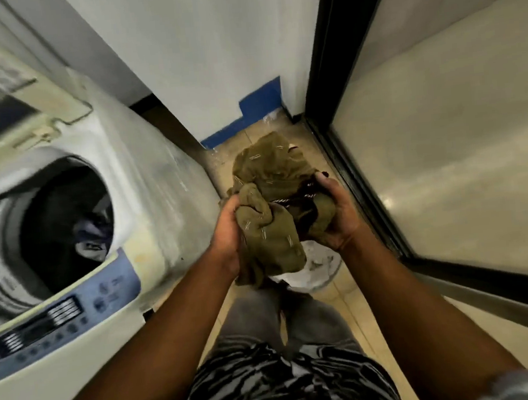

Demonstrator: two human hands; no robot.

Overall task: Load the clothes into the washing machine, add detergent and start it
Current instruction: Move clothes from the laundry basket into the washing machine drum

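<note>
While both hands [227, 231] [334, 216] clutch olive garment [272, 199] bunched, grip pressed; long axis toward far wall.

Home laundry corner: top-loading washing machine [66, 217], tiled floor [344, 291].

Drum mouth [63, 217]: open to my left, dark clothes low inside.
Lid [6, 78]: raised behind it.
Right: door [443, 152] close.

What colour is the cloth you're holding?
The cloth is olive green with small white dashes, bunched between the left hand and right hand, head view.
</note>
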